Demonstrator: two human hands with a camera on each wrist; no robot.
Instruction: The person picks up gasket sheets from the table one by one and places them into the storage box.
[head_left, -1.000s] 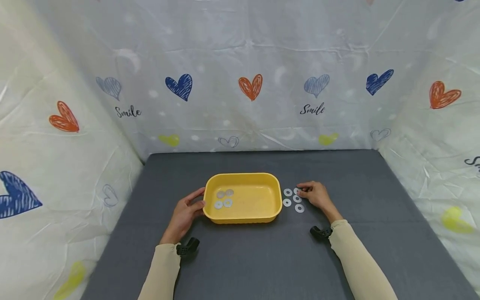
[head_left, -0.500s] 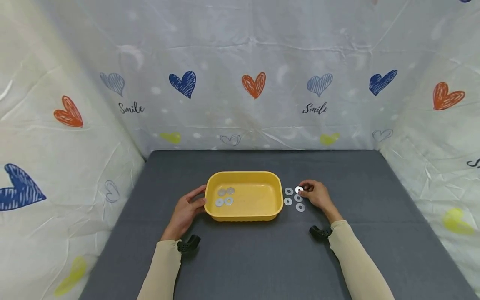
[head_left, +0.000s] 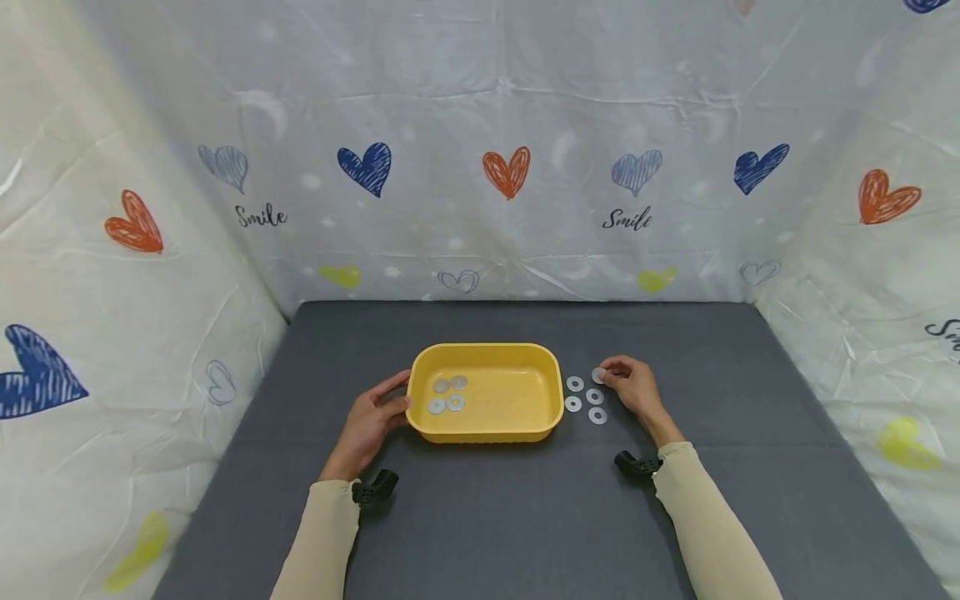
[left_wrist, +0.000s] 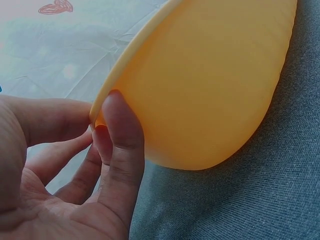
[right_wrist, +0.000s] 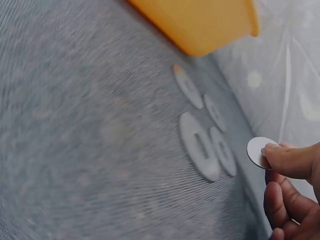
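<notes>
At the left end of a yellow plastic tub (head_left: pixel 487 437), my left hand (head_left: pixel 367 425) holds the rim. The left wrist view shows thumb (left_wrist: pixel 122 125) and fingers pinching the wall there. A flat metal washer (right_wrist: pixel 256 151) is pinched between the thumb and fingers of my right hand (head_left: pixel 633 388), raised over the cloth in the right wrist view. Just left of that hand, several loose washers (head_left: pixel 595 397) lie on the dark cloth beside the tub. Inside the tub, several more washers (head_left: pixel 455 403) lie grouped toward its left side.
A dark grey cloth (head_left: pixel 480 517) covers the table. Behind it and at both sides hang pale sheets (head_left: pixel 420 208) printed with hearts. Each wrist wears a black band (head_left: pixel 375 487).
My right hand has picked the far washer up off the cloth and raised it slightly. The left hand has stayed on the tub's rim. The head view has shifted a little.
</notes>
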